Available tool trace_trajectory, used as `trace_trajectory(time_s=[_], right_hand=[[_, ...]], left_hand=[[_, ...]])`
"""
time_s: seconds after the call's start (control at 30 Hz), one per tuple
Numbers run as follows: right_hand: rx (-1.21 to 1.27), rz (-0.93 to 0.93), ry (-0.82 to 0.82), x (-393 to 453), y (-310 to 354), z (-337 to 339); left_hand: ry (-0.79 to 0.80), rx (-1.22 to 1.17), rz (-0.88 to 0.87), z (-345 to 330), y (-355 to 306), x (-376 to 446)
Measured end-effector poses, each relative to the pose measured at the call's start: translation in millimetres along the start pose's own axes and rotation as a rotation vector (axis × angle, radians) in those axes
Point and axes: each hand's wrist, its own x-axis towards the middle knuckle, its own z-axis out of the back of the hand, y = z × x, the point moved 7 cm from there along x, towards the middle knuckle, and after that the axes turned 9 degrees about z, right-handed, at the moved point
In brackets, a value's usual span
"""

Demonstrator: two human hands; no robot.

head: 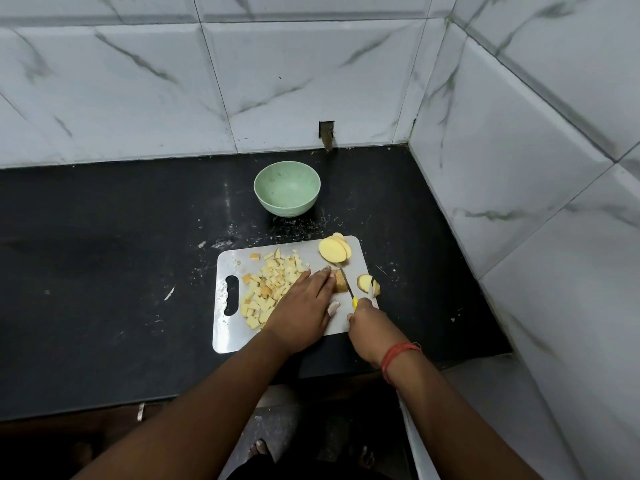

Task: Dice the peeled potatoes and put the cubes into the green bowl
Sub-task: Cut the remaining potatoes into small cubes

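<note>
Left hand (304,303) presses potato (341,281); right hand (369,322) grips knife (347,287).

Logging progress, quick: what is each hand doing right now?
Left hand: fingers straight, pressing the potato piece.
Right hand: gripping the knife.

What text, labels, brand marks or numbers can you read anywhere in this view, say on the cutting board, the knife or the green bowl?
None: no readable text shows in this view.
cutting board: plain, no print visible.
knife: yellow handle mostly hidden in the right hand; no mark legible.
green bowl: plain, no label.
wall tiles: veining only, no signs.
</note>
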Motion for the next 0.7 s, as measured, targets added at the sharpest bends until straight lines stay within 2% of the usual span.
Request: trace_trajectory(time_s=[0.2, 0.27, 0.3, 0.33, 0.37, 0.4, 0.47, 0.53, 0.57, 0.6, 0.63, 0.67, 0.7], right_hand=[[-0.049, -0.044, 0.069, 14.3, 6.3, 1.6], [-0.048, 0.003, 0.054, 10.4, 21.0, 4.8], [-0.115, 0.047, 0.104, 7.0, 25.6, -2.0], [-0.285, 0.075, 0.198, 3.7, 15.9, -17.7], [-0.460, 0.098, 0.196, 11.3, -1.3, -31.8], [-0.496, 0.056, 0.188, 13.0, -9.8, -37.2], [-0.401, 0.200, 0.027, 6.7, -0.9, -26.6], [-0.567, 0.090, 0.214, -13.8, -7.9, -35.0], [-0.536, 0.163, 0.292, -26.7, -7.0, -42.1], [-0.369, 0.049, 0.358, -39.9, -1.2, -30.9], [-0.161, -0.061, 0.316, -39.8, 1.0, -23.0], [-0.033, -0.095, 0.200, -38.9, -5.0, -14.6], [-0.043, -0.146, 0.143, -39.7, -18.1, -12.9]], left_hand=[[0.033, 0.061, -0.015, -3.6, 0.3, 1.8], [0.031, 0.073, -0.006, -5.2, -0.8, 2.0], [0.031, 0.075, -0.001, -5.0, -2.9, 1.9], [0.029, 0.069, 0.007, -3.6, -5.1, 1.5], [0.028, 0.061, 0.016, -1.1, -7.0, 0.8], [0.038, 0.052, 0.025, -0.1, -8.4, 0.5], [0.071, 0.034, 0.049, 0.5, -10.2, 0.3], [0.103, 0.047, 0.066, -0.3, -9.5, -0.3], [0.121, 0.052, 0.073, -1.3, -9.0, -1.0], [0.139, 0.052, 0.078, -1.9, -8.4, -1.3], [0.158, 0.053, 0.082, -1.9, -8.5, -1.2], [0.176, 0.049, 0.087, -2.2, -8.5, -0.9], [0.188, 0.039, 0.094, -1.6, -8.4, -0.3]])
